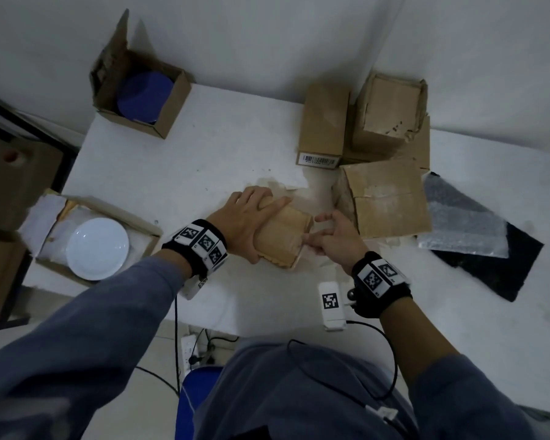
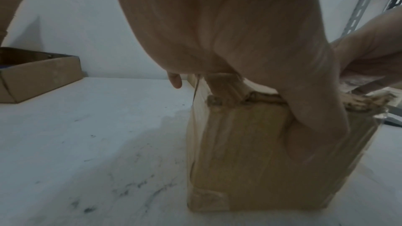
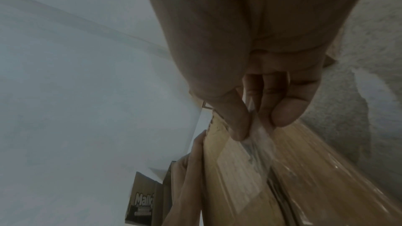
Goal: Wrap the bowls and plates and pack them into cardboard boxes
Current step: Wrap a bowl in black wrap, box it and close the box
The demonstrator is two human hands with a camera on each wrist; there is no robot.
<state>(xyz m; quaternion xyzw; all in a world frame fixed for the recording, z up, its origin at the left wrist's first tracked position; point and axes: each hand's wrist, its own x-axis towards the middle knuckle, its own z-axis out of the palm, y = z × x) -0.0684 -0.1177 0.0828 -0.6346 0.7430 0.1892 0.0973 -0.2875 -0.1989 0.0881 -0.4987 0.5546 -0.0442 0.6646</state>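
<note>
White table point(image 1: 204, 160) carried everything. Landmark: the taped box point(image 1: 283, 239) at its middle. Well left of it a white plate point(image 1: 97, 247) sat unwrapped in an open carton point(image 1: 146, 239); far beyond-left, blue bowls point(image 1: 145, 96) lay in another box point(image 1: 169, 112). Closed boxes point(image 1: 388, 112) stood beyond-right. Wrapping judged hardly begun. Left hand point(image 1: 251, 217) clasped the taped box's top edge, steadying it. Right hand point(image 3: 261, 109) pinched a clear tape strip point(image 3: 259, 150) at its side.
</note>
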